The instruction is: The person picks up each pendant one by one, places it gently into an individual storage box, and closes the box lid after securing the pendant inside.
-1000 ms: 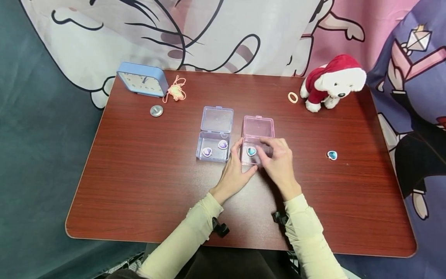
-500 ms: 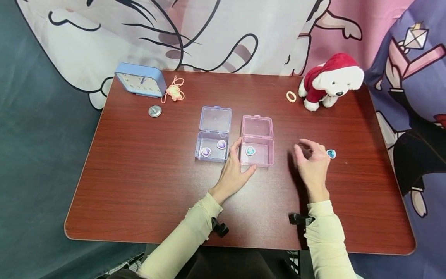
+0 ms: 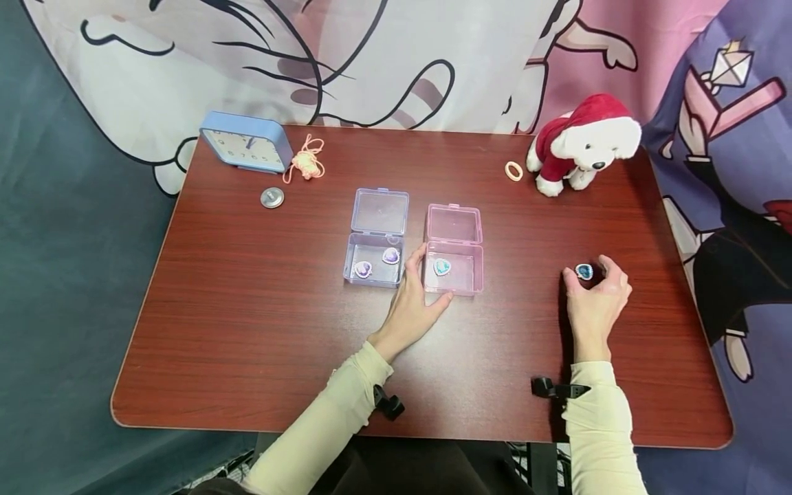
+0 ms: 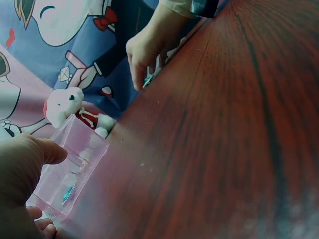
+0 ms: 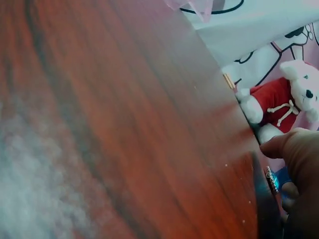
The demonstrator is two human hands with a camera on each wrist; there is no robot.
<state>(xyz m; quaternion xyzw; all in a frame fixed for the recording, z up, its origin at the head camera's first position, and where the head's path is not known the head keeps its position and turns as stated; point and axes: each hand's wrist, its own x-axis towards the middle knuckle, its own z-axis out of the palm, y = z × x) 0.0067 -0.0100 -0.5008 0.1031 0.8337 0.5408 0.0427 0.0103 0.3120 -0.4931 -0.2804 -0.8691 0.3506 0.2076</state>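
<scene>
My right hand lies on the right part of the wooden table, thumb and fingers curled round a teal heart gem that sits on the tabletop; in the right wrist view that gem shows just by my fingertips. My left hand holds the open pink box at its front left corner, thumb on the front wall and fingers along the left side. One teal gem lies inside it. The open purple box to its left contains two purple gems.
A blue clock, a pink corded charm and a round metal disc sit at the back left. A plush dog in red and a small ring stand at the back right.
My right hand left the pink box, travelled right across the table and closed its fingers round the loose teal gem. The left hand stayed on the pink box.
</scene>
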